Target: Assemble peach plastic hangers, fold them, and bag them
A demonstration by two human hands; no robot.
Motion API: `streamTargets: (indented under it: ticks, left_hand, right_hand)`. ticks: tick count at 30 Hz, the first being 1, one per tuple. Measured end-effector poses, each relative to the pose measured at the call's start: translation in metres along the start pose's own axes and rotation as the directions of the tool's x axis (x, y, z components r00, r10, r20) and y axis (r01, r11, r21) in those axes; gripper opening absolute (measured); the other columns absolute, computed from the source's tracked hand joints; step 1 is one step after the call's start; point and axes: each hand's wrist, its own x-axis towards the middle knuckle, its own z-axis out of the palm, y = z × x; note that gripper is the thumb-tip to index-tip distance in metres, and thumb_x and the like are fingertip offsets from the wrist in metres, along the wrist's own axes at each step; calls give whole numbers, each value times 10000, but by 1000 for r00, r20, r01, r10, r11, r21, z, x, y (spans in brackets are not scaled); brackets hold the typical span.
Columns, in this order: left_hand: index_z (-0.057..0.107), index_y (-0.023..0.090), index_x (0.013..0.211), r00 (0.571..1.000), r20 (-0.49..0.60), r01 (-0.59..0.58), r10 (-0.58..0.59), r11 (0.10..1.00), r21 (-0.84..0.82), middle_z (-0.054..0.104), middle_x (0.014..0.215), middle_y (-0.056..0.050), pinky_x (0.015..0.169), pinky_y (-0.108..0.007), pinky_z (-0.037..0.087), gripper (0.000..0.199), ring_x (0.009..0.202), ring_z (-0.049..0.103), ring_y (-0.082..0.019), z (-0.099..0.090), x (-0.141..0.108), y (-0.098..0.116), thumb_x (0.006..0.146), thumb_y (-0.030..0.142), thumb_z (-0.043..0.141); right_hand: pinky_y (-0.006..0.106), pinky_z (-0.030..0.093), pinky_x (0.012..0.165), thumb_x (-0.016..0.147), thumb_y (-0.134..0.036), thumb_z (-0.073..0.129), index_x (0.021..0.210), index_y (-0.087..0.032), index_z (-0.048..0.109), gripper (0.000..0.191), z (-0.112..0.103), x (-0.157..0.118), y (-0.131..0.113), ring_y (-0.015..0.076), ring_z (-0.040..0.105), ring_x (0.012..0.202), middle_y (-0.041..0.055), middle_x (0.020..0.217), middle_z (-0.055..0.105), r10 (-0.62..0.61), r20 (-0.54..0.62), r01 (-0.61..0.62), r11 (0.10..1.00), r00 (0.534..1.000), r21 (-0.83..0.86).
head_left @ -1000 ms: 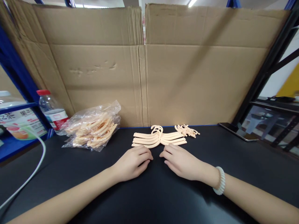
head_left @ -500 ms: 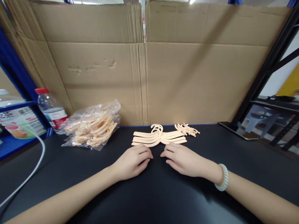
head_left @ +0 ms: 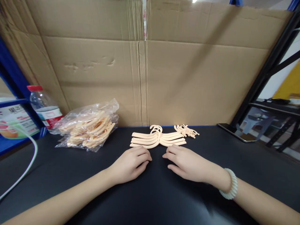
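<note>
Several peach-coloured clothes hangers lie stacked on the black tabletop, their hooks toward the cardboard. Just in front of their left arms, my left hand rests palm down, fingers loosely bent and thumb a little apart, holding nothing. My right hand is in front of their right arms, also empty, with thumb and fingers apart. Behind and to the right of the stack lies a small pile of loose peach-coloured hooks. A clear plastic bag filled with more peach hanger parts lies to the left.
A red-capped bottle stands at the left by a blue shelf frame. A white cable curves over the left of the table. Cardboard walls off the back. A phone-like flat device lies at the right rear.
My right hand has shifted slightly toward me and right, its thumb further from the fingers. My left hand stays nearly still. The view has shifted slightly; the hangers lie as before.
</note>
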Motion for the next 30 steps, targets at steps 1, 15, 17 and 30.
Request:
streamTargets:
  ticks: [1,15,17,30]
  left_hand:
    - [630,194,1020,1000,0,-1,1,1000,-1,655,983,-61,814,-308,502,227,920,600,-190,0,0,0,928,140,430]
    - [620,199,990,997,-77,13,-8,998,66,665,969,-61,813,-336,505,210,907,614,-200,-1,2,-2,913,134,436]
    - [616,197,984,993,-116,27,-16,995,91,666,967,-63,822,-343,504,202,912,614,-205,0,2,-2,901,132,444]
    - [580,177,1070,976,-159,178,-148,965,195,650,1093,-101,854,-420,485,252,1017,589,-271,0,2,-3,850,160,460]
  right_hand:
    - [366,485,838,900,-206,546,1160,-135,630,282,1,0,0,234,567,916,98,988,595,-1,-3,1,1000,1000,-8]
    - [292,477,778,929,-180,457,994,-175,678,230,-22,-4,56,169,628,805,51,908,696,60,-218,-35,993,974,117]
    - [297,475,757,922,-197,461,1006,-164,678,236,-27,-11,88,188,641,831,72,950,712,242,-362,-218,970,900,105]
    - [266,481,718,845,-199,537,924,-121,738,229,6,-46,179,200,672,774,101,886,749,606,-324,-608,787,726,109]
